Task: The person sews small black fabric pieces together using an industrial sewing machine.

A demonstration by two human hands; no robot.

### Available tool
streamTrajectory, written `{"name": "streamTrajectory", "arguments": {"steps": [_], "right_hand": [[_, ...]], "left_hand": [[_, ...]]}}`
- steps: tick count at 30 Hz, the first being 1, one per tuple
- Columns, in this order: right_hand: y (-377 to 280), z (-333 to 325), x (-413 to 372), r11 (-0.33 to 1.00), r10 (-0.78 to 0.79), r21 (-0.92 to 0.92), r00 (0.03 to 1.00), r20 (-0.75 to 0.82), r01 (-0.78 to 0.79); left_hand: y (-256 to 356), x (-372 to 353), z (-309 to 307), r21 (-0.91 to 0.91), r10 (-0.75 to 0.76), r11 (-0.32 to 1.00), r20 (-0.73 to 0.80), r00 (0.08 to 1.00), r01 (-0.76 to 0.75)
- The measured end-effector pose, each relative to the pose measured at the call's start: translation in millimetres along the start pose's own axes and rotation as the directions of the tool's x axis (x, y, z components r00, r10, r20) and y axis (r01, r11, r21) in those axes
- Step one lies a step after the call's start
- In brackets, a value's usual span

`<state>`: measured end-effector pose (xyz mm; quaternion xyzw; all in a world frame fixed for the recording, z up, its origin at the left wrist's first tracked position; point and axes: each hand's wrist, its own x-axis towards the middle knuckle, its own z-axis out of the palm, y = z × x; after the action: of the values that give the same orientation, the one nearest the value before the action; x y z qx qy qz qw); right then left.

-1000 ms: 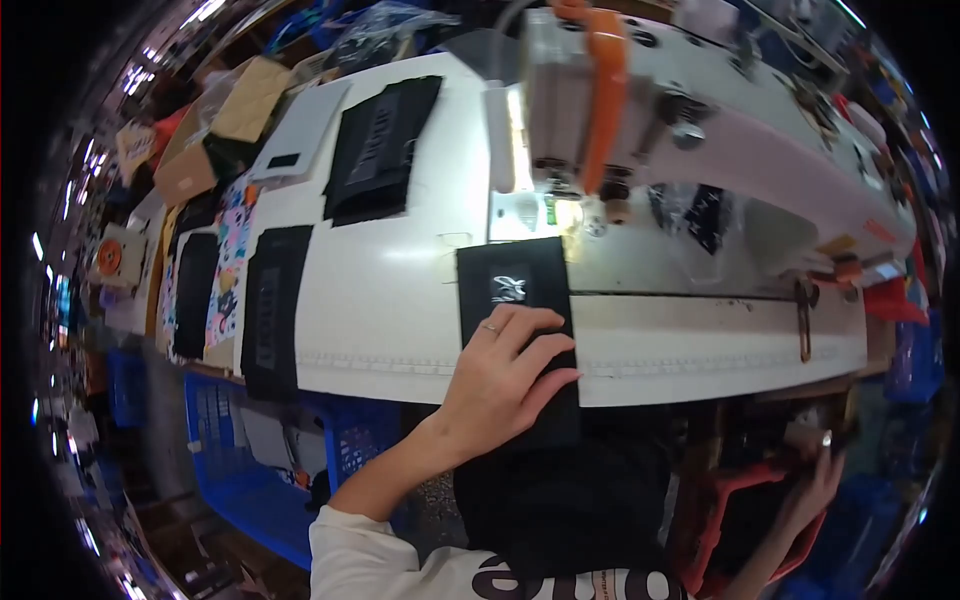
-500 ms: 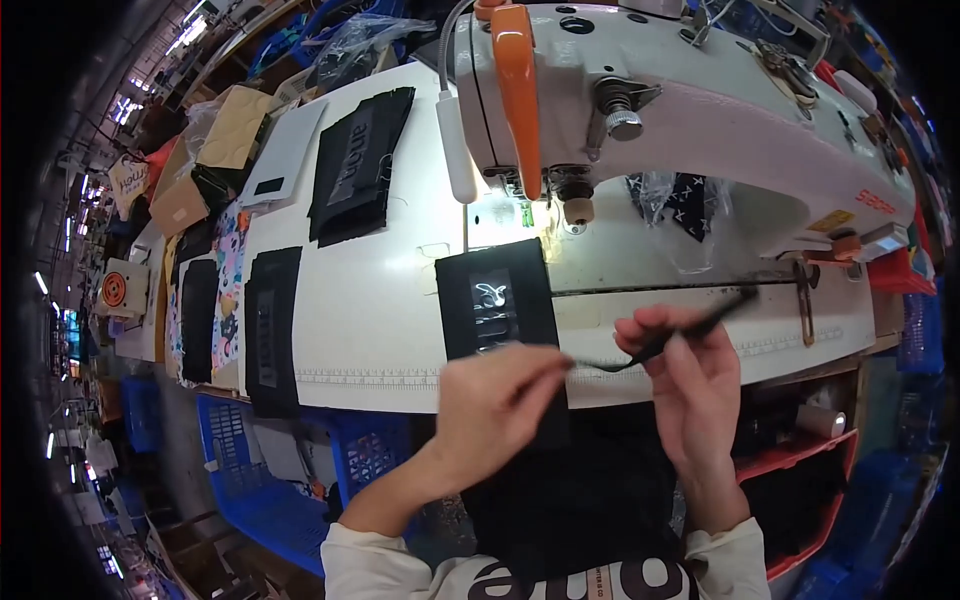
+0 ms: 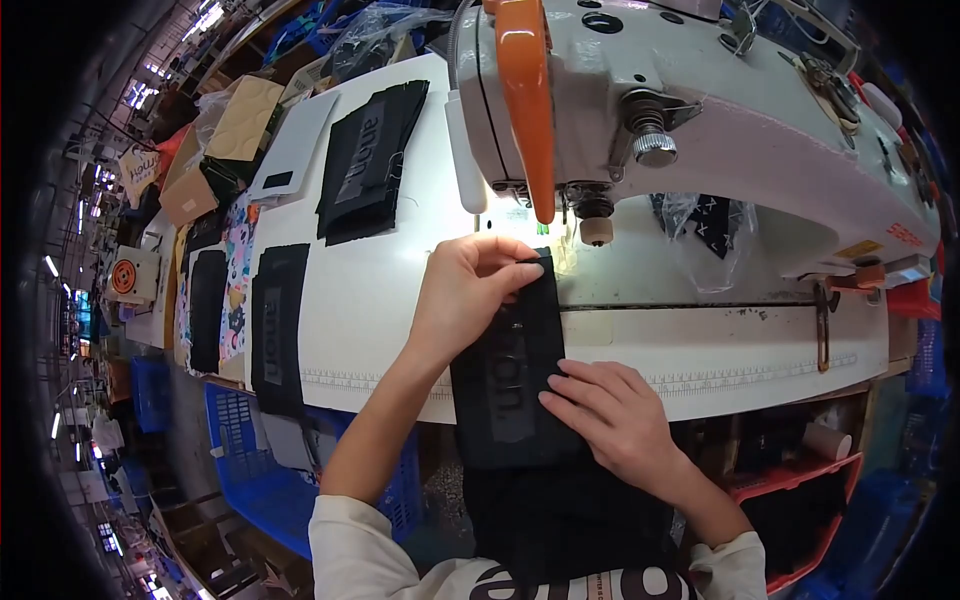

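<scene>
A black fabric panel (image 3: 480, 385) with grey lettering under a clear patch lies at the front of the sewing machine table, its lower end hanging over the edge. My left hand (image 3: 465, 290) pinches the panel's upper right corner between thumb and fingers, just in front of the needle area. Flat and stretched out, the fingers of my right hand (image 3: 620, 415) touch the panel's right edge lower down. Along that edge the cloth looks doubled; a separate strip cannot be made out clearly. The sewing machine (image 3: 740, 140) with its orange lever guard (image 3: 524, 110) stands right behind.
Black lettered panels lie in a stack (image 3: 370, 165) at the back left and another pile (image 3: 280, 330) at the left edge. A plastic bag with dark cloth (image 3: 710, 235) sits under the machine arm. Below are a blue basket (image 3: 250, 490) and a red bin (image 3: 800, 475).
My hands have brought the thin black strip down to the panel. The left hand moved up to the corner, and the right came down onto the edge. The view shifted slightly.
</scene>
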<state>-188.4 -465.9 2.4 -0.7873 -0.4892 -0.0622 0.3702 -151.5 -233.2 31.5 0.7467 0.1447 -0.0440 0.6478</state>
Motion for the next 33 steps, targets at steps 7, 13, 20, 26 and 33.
{"name": "streamTrajectory", "arguments": {"steps": [7, 13, 20, 26, 33], "right_hand": [[-7, 9, 7, 0.997, -0.034, -0.061, 0.999, 0.036, 0.036], [-3, 12, 3, 0.997, -0.066, -0.029, 0.997, 0.041, 0.067], [-5, 7, 4, 0.999, -0.047, 0.008, 0.995, 0.09, 0.047], [-14, -15, 11, 0.996, 0.011, 0.087, 0.964, 0.265, -0.035], [-3, 2, 1, 0.992, -0.123, 0.014, 0.983, 0.139, 0.122]], "left_hand": [[-8, 7, -5, 0.434, 0.134, 0.897, -0.08, 0.988, -0.087], [-13, 15, -6, 0.402, 0.17, 0.908, -0.102, 0.98, -0.116], [-9, 17, 0, 0.432, 0.21, 0.893, -0.149, 0.966, -0.127], [-8, 15, 4, 0.533, 0.274, 0.834, -0.177, 0.945, -0.142], [-9, 11, 8, 0.593, 0.3, 0.794, -0.195, 0.934, -0.132]]}}
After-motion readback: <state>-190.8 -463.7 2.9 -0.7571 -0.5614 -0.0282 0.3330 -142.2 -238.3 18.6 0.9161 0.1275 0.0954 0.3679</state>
